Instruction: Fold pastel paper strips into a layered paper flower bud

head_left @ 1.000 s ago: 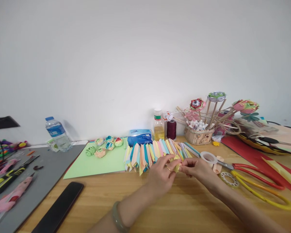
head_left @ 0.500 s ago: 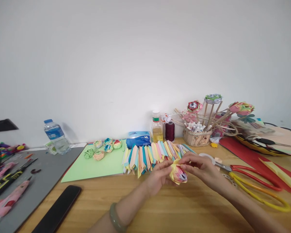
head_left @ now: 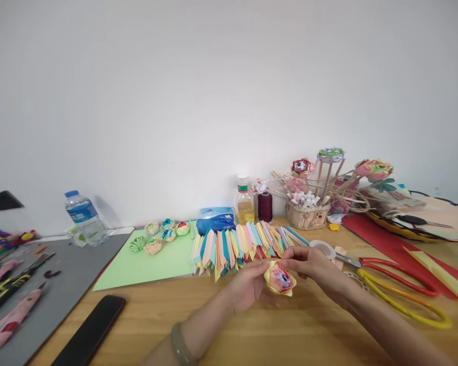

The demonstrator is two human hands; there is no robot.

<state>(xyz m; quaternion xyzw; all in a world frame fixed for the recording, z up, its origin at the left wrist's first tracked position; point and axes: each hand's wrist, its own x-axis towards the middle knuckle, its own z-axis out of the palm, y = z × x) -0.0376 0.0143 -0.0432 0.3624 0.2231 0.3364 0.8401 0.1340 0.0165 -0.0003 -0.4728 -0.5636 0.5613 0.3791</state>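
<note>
A folded paper flower, yellow outside with pink and a dark-and-white centre, is held up between my two hands over the wooden table. My left hand grips it from the left and below, some fingers hidden behind it. From the upper right, the thumb and fingertips of my right hand pinch its rim petals. Just behind my hands lies a long row of folded paper strips in yellow, pink, blue and white. Several finished small paper flowers rest on a green paper sheet to the left.
Scissors with red and yellow handles and a tape roll lie right. A black phone is front left. Behind stand an oil bottle, a thread spool, a basket of stemmed flowers, and a water bottle.
The paper flower has turned so its open face shows more towards me. Both hands have shifted slightly, still holding it. The whole view has moved a little.
</note>
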